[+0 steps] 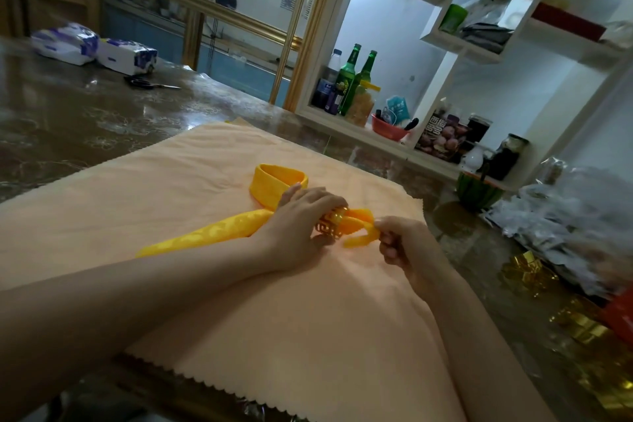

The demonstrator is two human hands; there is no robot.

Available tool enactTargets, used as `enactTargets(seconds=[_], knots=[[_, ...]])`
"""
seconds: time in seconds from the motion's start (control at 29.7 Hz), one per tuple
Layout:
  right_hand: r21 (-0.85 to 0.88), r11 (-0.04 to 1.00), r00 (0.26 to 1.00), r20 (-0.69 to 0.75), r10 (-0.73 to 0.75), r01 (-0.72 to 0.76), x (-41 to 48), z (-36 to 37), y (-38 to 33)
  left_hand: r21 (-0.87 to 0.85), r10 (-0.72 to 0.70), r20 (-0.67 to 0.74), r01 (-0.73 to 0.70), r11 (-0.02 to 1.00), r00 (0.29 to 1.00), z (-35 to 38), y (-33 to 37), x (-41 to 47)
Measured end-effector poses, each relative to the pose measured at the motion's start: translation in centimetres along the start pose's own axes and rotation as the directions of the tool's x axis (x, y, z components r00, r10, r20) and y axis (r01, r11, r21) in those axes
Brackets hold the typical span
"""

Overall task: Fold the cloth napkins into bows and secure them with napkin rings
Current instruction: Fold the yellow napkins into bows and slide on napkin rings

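The person appears to be threading the ring. Near the middle of the peach cloth (pixel 171 202), the left hand (pixel 303 219) grips the gold napkin ring (pixel 334 224), and the right hand (pixel 400 243), nearer the cloth's right edge, pinches the yellow napkin (pixel 219 233) by its ends. The next move likely calls for pulling those ends through to centre the ring on this glossy folded band, whose loop stands toward the cloth's far edge.

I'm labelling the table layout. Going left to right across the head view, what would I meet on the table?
White-and-blue wrapped tissue packs → black-handled scissors → left hand → gold openwork napkin ring it grips → right hand, pinching the yellow cloth napkin → green striped melon-shaped pot.
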State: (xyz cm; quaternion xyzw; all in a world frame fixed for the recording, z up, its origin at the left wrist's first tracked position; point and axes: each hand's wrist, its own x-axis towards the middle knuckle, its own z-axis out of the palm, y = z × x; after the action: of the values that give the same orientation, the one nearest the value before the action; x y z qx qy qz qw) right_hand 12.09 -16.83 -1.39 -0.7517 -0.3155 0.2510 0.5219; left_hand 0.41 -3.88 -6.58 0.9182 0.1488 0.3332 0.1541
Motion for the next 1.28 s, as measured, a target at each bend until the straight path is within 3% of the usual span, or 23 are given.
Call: enactTargets(seconds=[0.07, 0.17, 0.27, 0.34, 0.44, 0.54, 0.57, 0.61, 0.67, 0.74, 0.81, 0.88, 1.04, 1.18, 1.28], knots=[[-0.027, 0.999, 0.999, -0.008, 0.032, -0.032, 0.1, -0.3, -0.2, -0.02, -0.1, -0.05, 0.099, 0.995, 0.994, -0.4, -1.0, 0.0], [-0.319, 0.947, 0.997, 0.043, 0.061, -0.044, 0.2, -0.8, -0.1, 0.003, -0.179, -0.048, 0.179, 0.984, 0.983, -0.9, -1.3, -0.2], [-0.645, 0.762, 0.989, 0.076, 0.127, -0.049, 0.2, -0.7, 0.1, 0.107, -0.125, -0.008, 0.125, 0.986, 0.992, -0.7, -0.8, -0.5], [-0.762, 0.647, 0.986, 0.075, 0.151, -0.041, 0.1, -0.5, 0.5, 0.175, -0.114, -0.013, 0.114, 0.978, 0.993, -0.5, -0.6, -0.6], [-0.816, 0.567, 0.991, 0.051, -0.121, 0.111, -0.1, 0.1, 1.0, 0.218, -0.148, -0.01, 0.147, 0.965, 0.989, -0.5, -0.6, -0.6], [-0.755, 0.585, 0.871, -0.038, -0.491, 0.297, 0.0, 1.1, 0.5, 0.226, -0.179, 0.021, 0.17, 0.959, 0.984, -0.6, -0.2, -0.8], [-0.718, 0.61, 0.854, -0.042, -0.519, 0.335, 0.3, 1.8, -0.2, 0.229, -0.176, 0.023, 0.167, 0.959, 0.984, -0.8, -0.2, -0.7], [-0.702, 0.616, 0.873, 0.017, -0.488, 0.357, 0.6, 2.1, -0.5, 0.215, -0.179, 0.028, 0.169, 0.962, 0.983, -0.4, 0.0, -0.9], [-0.693, 0.636, 0.938, 0.197, -0.285, 0.338, 1.7, 3.1, -1.2, 0.199, -0.173, 0.035, 0.163, 0.966, 0.984, -0.6, -0.3, -0.8], [-0.643, 0.703, 0.947, 0.285, -0.149, 0.304, 2.6, 3.6, -1.6, 0.185, -0.18, 0.05, 0.168, 0.968, 0.982, -0.8, -0.4, -0.8], [-0.466, 0.841, 0.954, 0.241, -0.18, 0.276, 3.2, 3.9, -1.5, 0.186, -0.199, 0.039, 0.189, 0.964, 0.979, -1.0, -0.3, -0.7], [-0.344, 0.89, 0.953, 0.161, -0.258, 0.3, 3.5, 4.5, -1.1, 0.153, -0.261, 0.051, 0.25, 0.956, 0.964, -1.2, -0.1, -0.4], [-0.514, 0.76, 0.917, 0.18, -0.357, 0.396, 3.6, 6.1, 0.9, 0.035, -0.388, 0.352, 0.402, 0.915, 0.852, -4.7, -0.5, 2.5], [-0.603, 0.714, 0.911, 0.051, -0.409, 0.354, 3.5, 6.7, 1.5, -0.177, -0.414, 0.067, 0.419, 0.89, 0.908, -8.0, -0.9, 6.0], [-0.6, 0.727, 0.915, 0.019, -0.403, 0.333, 3.1, 7.1, 1.8, 0.041, -0.406, 0.075, 0.404, 0.914, 0.911, -6.1, -1.2, 7.4]])
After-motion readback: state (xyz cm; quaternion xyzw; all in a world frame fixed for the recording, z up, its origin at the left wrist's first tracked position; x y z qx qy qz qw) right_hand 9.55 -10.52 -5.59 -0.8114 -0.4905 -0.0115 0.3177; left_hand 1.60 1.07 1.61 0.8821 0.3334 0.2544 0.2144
